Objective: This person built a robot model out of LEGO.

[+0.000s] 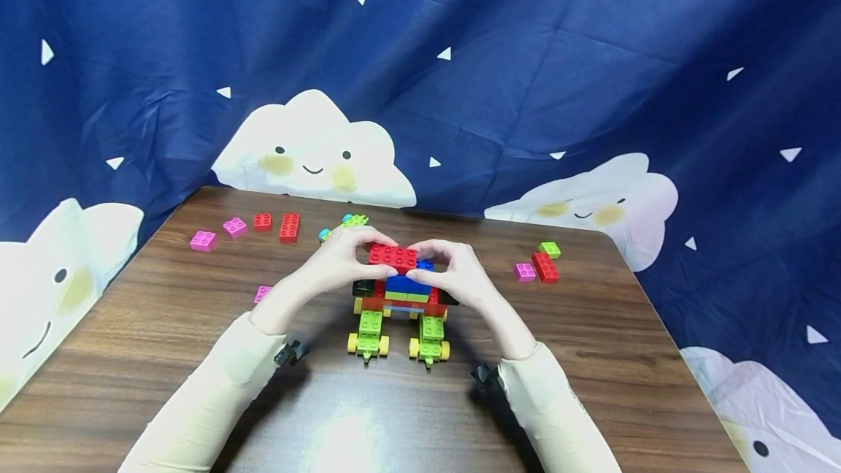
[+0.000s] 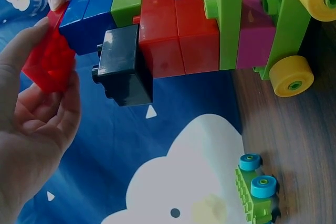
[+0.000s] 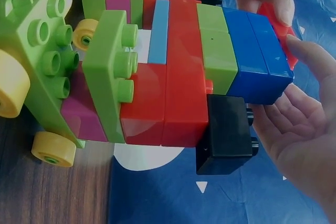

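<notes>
A red toy brick (image 1: pixel 392 257) sits at the top of a built block model, off to the left over its blue bricks (image 3: pixel 260 51). My left hand (image 1: pixel 336 261) pinches the red brick between thumb and fingers at its left end. At the brick's right end, my right hand (image 1: pixel 453 272) holds it with thumb and index finger, close to the blue bricks. Below are lime bricks (image 3: pixel 215 48), red bricks (image 3: pixel 184 98), a black brick (image 2: pixel 123 64) sticking out sideways, and lime wheeled bases (image 1: pixel 371 327) with yellow wheels. Whether the red brick is fully seated cannot be told.
Pink and red bricks (image 1: pixel 289 227) lie loose at the back left of the wooden table (image 1: pixel 565 356). A small lime car piece (image 2: pixel 254 192) with blue wheels stands behind my left hand. To the right lie red (image 1: pixel 545 268), pink and lime bricks.
</notes>
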{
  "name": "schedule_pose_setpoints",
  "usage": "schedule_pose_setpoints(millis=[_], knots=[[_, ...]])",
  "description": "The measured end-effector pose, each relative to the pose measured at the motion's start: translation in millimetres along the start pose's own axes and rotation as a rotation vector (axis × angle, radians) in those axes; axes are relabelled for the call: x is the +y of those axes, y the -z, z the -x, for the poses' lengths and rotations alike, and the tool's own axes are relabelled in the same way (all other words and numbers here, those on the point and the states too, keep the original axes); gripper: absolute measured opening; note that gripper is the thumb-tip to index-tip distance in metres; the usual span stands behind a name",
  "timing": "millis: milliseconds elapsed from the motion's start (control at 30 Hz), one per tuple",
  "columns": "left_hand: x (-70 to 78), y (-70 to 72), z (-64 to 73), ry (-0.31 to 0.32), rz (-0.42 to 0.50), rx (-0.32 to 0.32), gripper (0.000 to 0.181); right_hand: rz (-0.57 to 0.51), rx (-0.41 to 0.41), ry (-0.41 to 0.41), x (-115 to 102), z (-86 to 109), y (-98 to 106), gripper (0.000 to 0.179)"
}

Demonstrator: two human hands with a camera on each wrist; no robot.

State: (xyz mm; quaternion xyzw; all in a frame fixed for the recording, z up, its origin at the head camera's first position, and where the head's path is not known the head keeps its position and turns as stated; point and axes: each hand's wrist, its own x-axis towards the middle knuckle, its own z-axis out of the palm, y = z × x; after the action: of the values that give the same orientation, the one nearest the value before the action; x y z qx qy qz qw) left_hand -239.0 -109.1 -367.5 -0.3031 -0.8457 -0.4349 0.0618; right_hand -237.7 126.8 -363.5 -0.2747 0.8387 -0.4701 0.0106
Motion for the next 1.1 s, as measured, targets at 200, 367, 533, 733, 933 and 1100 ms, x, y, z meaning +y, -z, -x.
schedule_pose_setpoints(millis=[200, 367, 533, 733, 933, 1100], knots=[[-0.6, 0.0, 0.1, 0.005, 0.001, 0.002, 0.036, 0.013, -0.003, 0.0, -1.5, -0.1, 0.2, 0.036], [-0.4, 0.3, 0.6, 0.003, 0.008, 0.0, 0.036, 0.026, -0.002, 0.012, -3.2, 0.1, 0.9, 0.036], [-0.4, 0.8, 1.2, 0.005, 0.014, 0.001, 0.036, 0.034, 0.0, 0.008, -3.2, -0.1, 0.4, 0.036], [-1.0, 1.3, 1.9, 0.006, 0.021, 0.008, 0.037, 0.03, -0.004, 0.015, -3.6, -0.7, 0.3, 0.036], [-2.0, 1.1, 2.2, -0.004, 0.018, 0.013, 0.037, 0.026, -0.009, 0.009, -3.0, -0.7, 0.4, 0.037], [-3.4, 0.3, 2.3, 0.003, 0.021, 0.012, 0.037, 0.031, -0.008, -0.005, -1.8, -0.4, 0.1, 0.038]])
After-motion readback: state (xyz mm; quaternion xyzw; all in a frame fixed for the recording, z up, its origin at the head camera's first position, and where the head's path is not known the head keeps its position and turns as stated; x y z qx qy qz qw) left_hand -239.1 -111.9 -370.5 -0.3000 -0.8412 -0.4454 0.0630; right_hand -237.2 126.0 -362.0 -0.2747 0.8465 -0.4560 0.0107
